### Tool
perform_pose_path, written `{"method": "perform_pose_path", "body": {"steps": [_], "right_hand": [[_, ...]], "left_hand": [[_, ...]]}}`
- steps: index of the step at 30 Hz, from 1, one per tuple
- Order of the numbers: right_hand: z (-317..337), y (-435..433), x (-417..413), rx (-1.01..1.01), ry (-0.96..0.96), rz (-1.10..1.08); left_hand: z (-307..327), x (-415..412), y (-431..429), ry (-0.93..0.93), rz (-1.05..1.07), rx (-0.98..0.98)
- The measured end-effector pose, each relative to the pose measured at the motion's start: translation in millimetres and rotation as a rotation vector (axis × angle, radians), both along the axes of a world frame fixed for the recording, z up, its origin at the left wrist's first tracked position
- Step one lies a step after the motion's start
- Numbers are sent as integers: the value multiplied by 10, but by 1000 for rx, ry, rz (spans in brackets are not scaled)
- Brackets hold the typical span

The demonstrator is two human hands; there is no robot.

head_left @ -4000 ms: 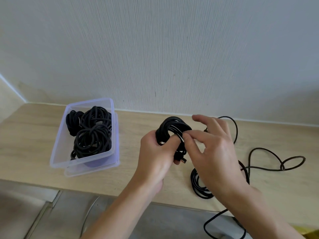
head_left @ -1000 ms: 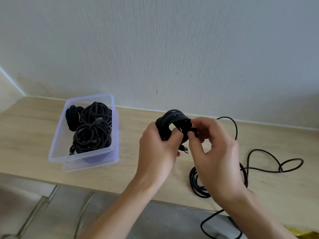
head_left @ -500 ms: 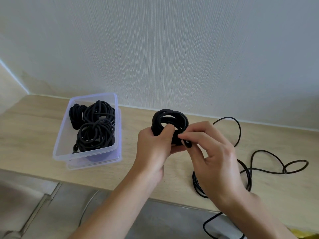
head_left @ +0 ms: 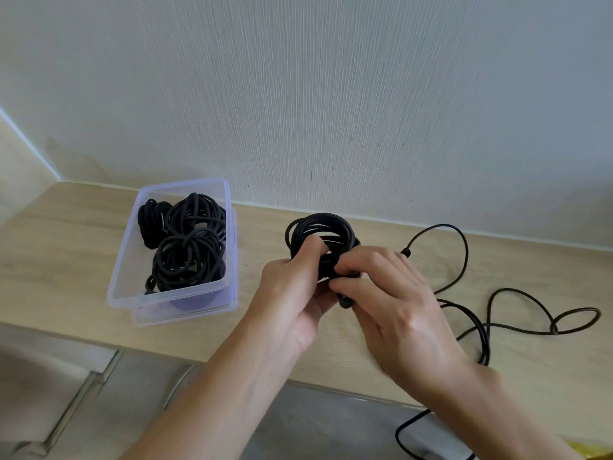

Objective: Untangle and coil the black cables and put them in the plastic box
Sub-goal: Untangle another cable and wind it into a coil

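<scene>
Presently, the coil (head_left: 319, 226) is gripped above the table (head_left: 66, 254) by the left hand (head_left: 292, 293) while its end is pinched by the right hand (head_left: 398, 310); should that pinch slip, loops could be sprung loose.

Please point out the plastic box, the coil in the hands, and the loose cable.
box (head_left: 127, 254): head view, left wall.
coil (head_left: 318, 222): head view, top loops.
loose cable (head_left: 485, 343): head view, near strands.

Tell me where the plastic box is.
In the head view, the plastic box sits on the wooden counter at the left, near the wall, left of the cable coil in the left hand.
</scene>
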State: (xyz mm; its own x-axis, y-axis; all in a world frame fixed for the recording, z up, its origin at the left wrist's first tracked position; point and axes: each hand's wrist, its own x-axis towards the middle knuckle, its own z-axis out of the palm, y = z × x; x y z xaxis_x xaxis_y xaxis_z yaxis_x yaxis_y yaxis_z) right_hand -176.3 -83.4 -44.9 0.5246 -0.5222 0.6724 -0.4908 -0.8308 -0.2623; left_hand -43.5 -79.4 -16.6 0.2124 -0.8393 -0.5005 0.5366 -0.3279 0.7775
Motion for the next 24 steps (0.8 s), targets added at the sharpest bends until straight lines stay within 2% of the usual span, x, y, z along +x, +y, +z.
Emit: {"method": "perform_pose_path", "body": {"steps": [7, 12, 17, 20, 24], "right_hand": [[-60, -125, -2, 12, 18, 3], [-8, -187, -11, -11, -68, -3], [28, -194, -8, 45, -227, -34], [34, -214, -26, 124, -307, -67], [41, -201, -37, 210, -361, -126]], "left_hand": [[5, 1, -9, 183, -33, 81], [9, 12, -10, 119, -113, 66], [36, 25, 21, 117, -347, 88], [-2, 12, 36, -38, -431, 104], [-66, -12, 28, -375, -404, 52]]}}
